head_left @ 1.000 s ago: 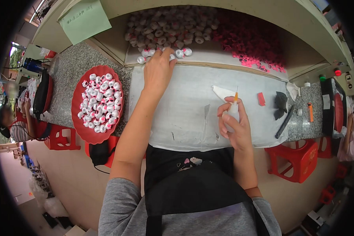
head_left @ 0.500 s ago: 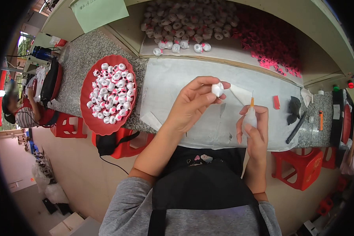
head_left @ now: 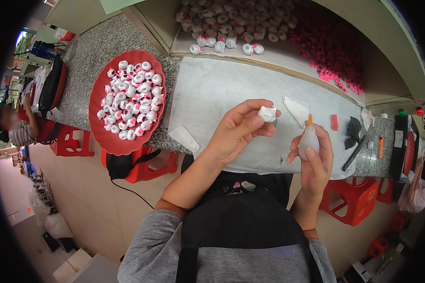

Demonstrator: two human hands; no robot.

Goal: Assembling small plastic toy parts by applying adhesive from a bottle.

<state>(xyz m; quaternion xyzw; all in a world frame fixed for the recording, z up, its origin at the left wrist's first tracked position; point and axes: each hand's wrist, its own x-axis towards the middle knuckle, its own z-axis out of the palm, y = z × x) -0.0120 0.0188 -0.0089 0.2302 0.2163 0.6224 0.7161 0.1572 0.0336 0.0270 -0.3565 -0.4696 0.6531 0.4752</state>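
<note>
Between the thumb and fingers of my left hand [head_left: 238, 127] is a small white figurine head [head_left: 267, 113] with pointed ears, held above the paper-covered bench. My right hand [head_left: 317, 155] grips a white squeeze bottle [head_left: 309, 140], its orange-based needle tip pointing up, a little to the right of the piece. Needle and piece stay apart. To the left, a red scalloped tray [head_left: 97, 101] holds many finished-looking white pieces with pink parts. More white pieces [head_left: 231, 28] are heaped in the shelf box beyond, beside a pile of small pink parts [head_left: 328, 56].
White paper [head_left: 212, 89] covers the granite bench [head_left: 87, 61]. At its right lie a red piece [head_left: 334, 122], a crumpled black scrap [head_left: 354, 129], a dark stick-like tool [head_left: 354, 153] and an orange pen-like item [head_left: 381, 146]. Red stools [head_left: 349, 203] stand below. Another person [head_left: 21, 127] sits far left.
The white piece has turned in my left fingers, so its eared side now shows. Both hands have shifted slightly right, and the view has moved a little.
</note>
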